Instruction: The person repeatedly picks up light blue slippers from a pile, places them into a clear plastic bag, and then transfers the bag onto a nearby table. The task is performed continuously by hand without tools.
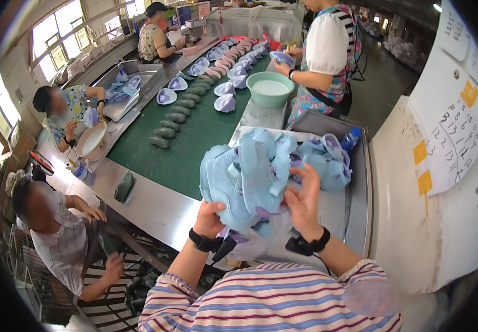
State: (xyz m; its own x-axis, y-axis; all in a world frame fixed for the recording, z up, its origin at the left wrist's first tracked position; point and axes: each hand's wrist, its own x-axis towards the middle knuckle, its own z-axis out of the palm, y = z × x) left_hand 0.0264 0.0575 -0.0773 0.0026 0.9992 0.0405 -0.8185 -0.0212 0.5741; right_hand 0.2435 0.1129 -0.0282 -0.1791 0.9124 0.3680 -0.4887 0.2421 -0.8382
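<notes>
A green belt (147, 165) carries dark shoe forms (175, 117); by its near end, the left hand (208, 220) grips light-blue uppers (225, 185), the half-open right hand (303, 202) touching them.

Before me, a green worktop (164, 172) stretches from mid-frame to the top, bearing a row of dark green foot forms (164, 133), pink ones (230, 55) farther up, and lavender shoe uppers (167, 97) along both sides. Right of centre, my grey tray (355, 193) carries light blue shoe uppers (327, 172).
</notes>
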